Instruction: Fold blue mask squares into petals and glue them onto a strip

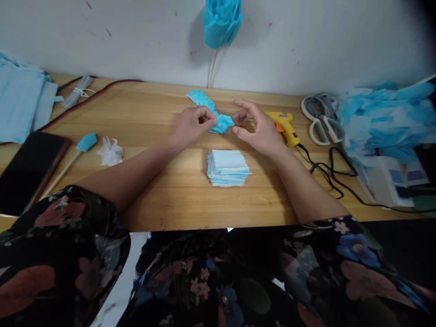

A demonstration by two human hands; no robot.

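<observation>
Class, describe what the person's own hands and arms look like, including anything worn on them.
The left hand and right hand are bare, with no glove, watch or bracelet visible. The forearms are uncovered too. Both sleeves are black with a floral print: the left sleeve shows large reddish flowers, the right sleeve a blue flower and smaller pink blossoms.

A wooden table (153, 195) stands against a pale wall (136, 41). The wall has some small reddish marks. Light on it is soft, and under the table it is dark, perhaps with pale floor (117, 290).
</observation>
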